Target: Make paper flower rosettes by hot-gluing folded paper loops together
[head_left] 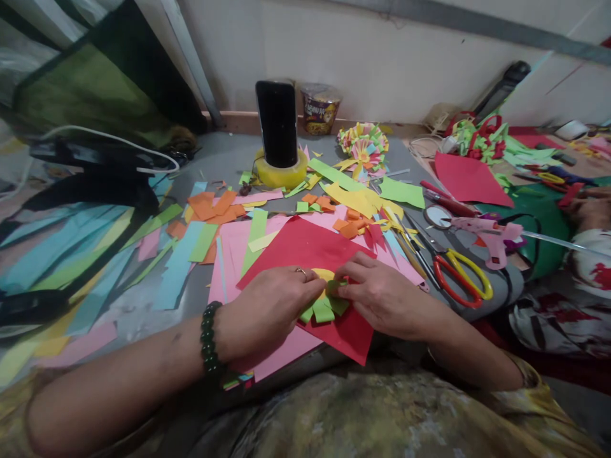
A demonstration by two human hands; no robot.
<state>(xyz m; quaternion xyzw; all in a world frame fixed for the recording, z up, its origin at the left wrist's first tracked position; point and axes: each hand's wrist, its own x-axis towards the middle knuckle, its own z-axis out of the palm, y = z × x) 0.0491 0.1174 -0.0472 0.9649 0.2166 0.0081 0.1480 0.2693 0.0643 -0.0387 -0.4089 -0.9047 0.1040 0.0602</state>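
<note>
A red paper sheet [353,340] lies turned at an angle over pink sheets [281,356]. On the red sheet are a yellow paper piece [323,275] and green paper strips [323,310] fanned below it. My left hand [272,305] presses at the left edge of the yellow piece, its fingers together over the paper. From the right, my right hand [386,296] pinches at the green strips with bent fingers; its fingertips partly cover them. The two hands are a short gap apart.
Scissors with red and yellow handles [461,280] and a pink glue gun [494,238] lie right. Behind stand a phone [277,124] on a yellow tape roll [281,173], a cup [321,111] and a paper flower ball [363,146]. Another person's hand [594,207] is far right.
</note>
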